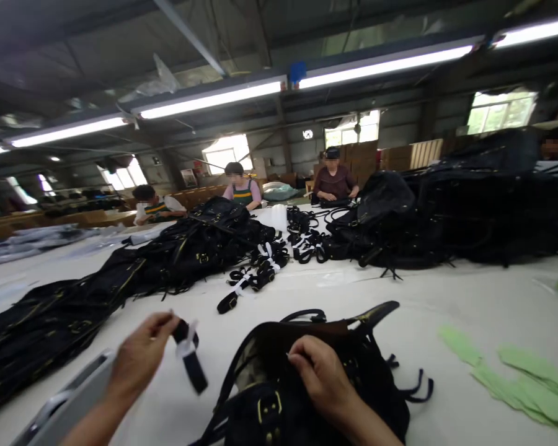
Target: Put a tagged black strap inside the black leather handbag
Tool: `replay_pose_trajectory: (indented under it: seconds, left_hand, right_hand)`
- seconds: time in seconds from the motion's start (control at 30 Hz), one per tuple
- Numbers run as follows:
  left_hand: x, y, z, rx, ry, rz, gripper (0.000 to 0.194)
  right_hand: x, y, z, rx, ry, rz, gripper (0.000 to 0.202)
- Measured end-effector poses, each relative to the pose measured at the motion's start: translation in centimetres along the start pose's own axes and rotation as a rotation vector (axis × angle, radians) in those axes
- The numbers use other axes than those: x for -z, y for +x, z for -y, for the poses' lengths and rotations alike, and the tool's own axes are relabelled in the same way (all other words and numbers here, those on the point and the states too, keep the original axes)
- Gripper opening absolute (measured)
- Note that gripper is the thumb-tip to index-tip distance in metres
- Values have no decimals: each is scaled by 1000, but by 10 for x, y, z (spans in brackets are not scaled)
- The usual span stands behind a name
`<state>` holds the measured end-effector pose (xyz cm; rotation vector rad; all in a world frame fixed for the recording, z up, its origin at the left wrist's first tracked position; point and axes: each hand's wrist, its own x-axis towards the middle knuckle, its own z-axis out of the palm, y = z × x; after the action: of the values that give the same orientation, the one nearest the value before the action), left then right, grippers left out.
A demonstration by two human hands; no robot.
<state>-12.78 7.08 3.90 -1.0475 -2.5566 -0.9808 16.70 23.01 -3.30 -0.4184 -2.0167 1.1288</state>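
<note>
A black bag [307, 384] with brass-coloured buckles lies open on the white table in front of me. My left hand [144, 347], to the left of the bag, pinches a small rolled black strap [193, 365] wrapped with a white band, which hangs above the table. Over the bag's opening is my right hand [318, 371], its thumb and forefinger pressed together; a tiny pale thing shows at the fingertips, too small to make out.
Black bags [167, 260] are heaped at the left, and more bags [483, 204] at the right. Banded straps [260, 266] lie beyond my bag. Green pieces [516, 384] lie at the right, a grey bin [74, 396] at lower left. Several people sit across the table.
</note>
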Motion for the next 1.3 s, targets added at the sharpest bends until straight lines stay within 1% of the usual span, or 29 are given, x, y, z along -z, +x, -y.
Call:
replay_pose_trajectory:
  seconds: [0.07,0.1,0.17,0.2,0.23,0.27,0.33,0.37,0.43,0.47,0.5,0.53,0.57,0.6,0.63,0.67,0.7,0.73,0.77,0.83,0.9,0.97,1.03,1.07,1.1,1.13,1.17,1.23,1.3]
  left_hand:
    - [24,15,-37,61,-103,-159,42]
    - [31,17,-59,45,-217,-183,41]
    - [36,8,-105,59,-728,-218,38]
    - [34,-3,-126,28,-866,-224,39]
    - [29,-16,-143,-11,-937,-192,40]
    - [22,-30,-156,-28,-964,-46,37]
    - [4,-59,-170,-49,-962,255,31]
    - [-4,-70,-171,-55,-950,426,27]
    - [-20,-83,-166,-65,-921,708,25]
    - [-26,-83,-162,-53,-910,824,24]
    - [-31,-79,-158,-19,-911,902,24]
    - [-35,-72,-154,35,-937,934,22]
    - [-38,-63,-151,110,-996,907,20]
    - [-40,-52,-150,193,-1079,824,19]
    - [-43,-41,-149,266,-1169,700,22]
    - [-44,-31,-149,316,-1255,563,26]
    - [-46,-24,-150,341,-1318,460,31]
    - [-46,-19,-152,347,-1354,403,32]
    - [-47,-18,-153,338,-1365,400,32]
    - [-45,-24,-155,291,-1354,508,27]
    - [-41,-37,-153,228,-1355,685,18]
    - [-34,-50,-148,158,-1399,892,12]
    - [-29,-63,-141,92,-1414,1135,20]
    - [-28,-69,-140,70,-1367,1247,27]
    - [-28,-74,-139,36,-1239,1336,31]
    - [-30,-79,-141,-9,-1048,1384,33]
    - [-33,-84,-145,-59,-829,1385,32]
    - [-43,-88,-158,-158,-440,1287,24]
    - [-55,-87,-173,-231,-260,1151,13]
  right_hand:
    - [2,2,2,-35,51,-49,14]
    - [4,3,3,-56,81,-75,14]
    - [7,5,2,-95,133,-118,14]
    - [9,6,2,-107,146,-133,14]
    - [10,6,1,-113,143,-141,14]
    - [11,7,-1,-110,125,-146,14]
    - [12,8,-2,-82,62,-140,12]
    - [13,8,-3,-71,18,-130,11]
    - [13,9,-3,-88,-104,-79,14]
    - [12,9,-3,-113,-168,-51,16]
    - [11,10,-3,-146,-225,-25,18]
    - [10,10,-3,-179,-271,-7,20]
    - [9,10,-3,-208,-302,9,21]
    - [7,10,-3,-232,-324,28,21]
    - [5,10,-3,-253,-344,59,20]
    - [4,9,-3,-270,-371,106,18]
    - [4,9,-2,-278,-396,165,18]
    - [4,7,-1,-274,-415,225,19]
    - [7,6,2,-259,-425,276,19]
    - [16,1,10,-199,-428,363,17]
    - [30,-4,23,-131,-441,464,13]
    - [43,-10,38,-48,-487,594,9]
    - [51,-14,57,60,-548,716,6]
    - [53,-16,67,107,-578,759,6]
    - [53,-17,77,130,-606,795,10]
    - [51,-19,85,120,-633,827,14]
    - [48,-20,93,83,-661,863,16]
    - [40,-23,102,-4,-712,912,19]
    - [33,-26,102,-11,-704,915,18]
